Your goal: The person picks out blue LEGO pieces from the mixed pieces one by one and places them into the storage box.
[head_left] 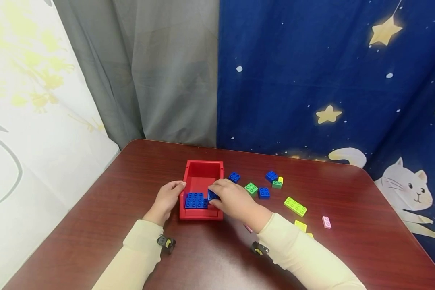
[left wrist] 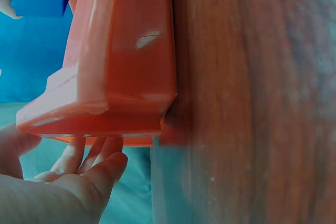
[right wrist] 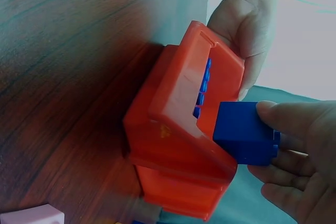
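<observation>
At the right rim of a red box (head_left: 201, 215), a held blue block (right wrist: 241, 132) is pinched between the thumb and fingers of the person's right hand (head_left: 237, 199); whether it touches the rim cannot be told. Inside the box, blue bricks (head_left: 195, 200) lie side by side, studs up, at the near end, with red floor showing beyond. The left hand (head_left: 166, 198), partly closed, grips the left wall, thumb at the rim. Right of the box, loose blue blocks (head_left: 264, 193), a green block (head_left: 251, 189), a long lime block (head_left: 295, 206) and a pink block (head_left: 326, 222) lie scattered on a reddish-brown table (head_left: 210, 253). Behind hang a grey curtain (head_left: 177, 72) and a starry blue curtain (head_left: 293, 88).
</observation>
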`<state>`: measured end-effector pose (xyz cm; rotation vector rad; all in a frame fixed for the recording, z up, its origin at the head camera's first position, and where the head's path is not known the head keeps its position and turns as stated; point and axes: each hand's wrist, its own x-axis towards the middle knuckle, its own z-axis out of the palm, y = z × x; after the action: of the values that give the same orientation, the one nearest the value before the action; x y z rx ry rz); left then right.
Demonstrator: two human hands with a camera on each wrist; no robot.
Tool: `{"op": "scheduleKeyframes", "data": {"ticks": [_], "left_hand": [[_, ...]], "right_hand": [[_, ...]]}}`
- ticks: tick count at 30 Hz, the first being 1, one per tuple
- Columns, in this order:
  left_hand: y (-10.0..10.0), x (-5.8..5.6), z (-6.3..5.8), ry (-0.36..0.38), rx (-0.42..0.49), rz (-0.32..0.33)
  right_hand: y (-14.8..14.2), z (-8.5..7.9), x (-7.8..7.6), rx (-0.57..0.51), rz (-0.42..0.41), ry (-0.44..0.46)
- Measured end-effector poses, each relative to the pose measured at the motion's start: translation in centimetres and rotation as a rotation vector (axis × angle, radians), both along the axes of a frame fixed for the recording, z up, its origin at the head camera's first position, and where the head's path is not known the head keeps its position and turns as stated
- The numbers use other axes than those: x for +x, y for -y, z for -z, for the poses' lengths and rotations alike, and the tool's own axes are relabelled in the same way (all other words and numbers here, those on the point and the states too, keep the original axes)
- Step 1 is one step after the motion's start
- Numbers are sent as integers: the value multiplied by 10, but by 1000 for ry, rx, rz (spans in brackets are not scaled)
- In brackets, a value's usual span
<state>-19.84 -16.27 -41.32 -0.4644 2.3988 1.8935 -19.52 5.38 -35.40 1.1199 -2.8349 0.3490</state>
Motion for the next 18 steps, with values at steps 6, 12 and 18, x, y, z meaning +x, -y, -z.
{"op": "scheduleKeyframes", "data": {"ticks": [6, 12, 18], "left_hand": [[0, 0, 0, 5, -2, 3], [1, 1, 0, 7, 2, 6], [1, 0, 1, 6, -6, 3]], "right_hand": [[4, -1, 3, 31, 10, -5], [6, 1, 3, 53, 14, -4], [7, 6, 0, 70, 4, -28]]}}
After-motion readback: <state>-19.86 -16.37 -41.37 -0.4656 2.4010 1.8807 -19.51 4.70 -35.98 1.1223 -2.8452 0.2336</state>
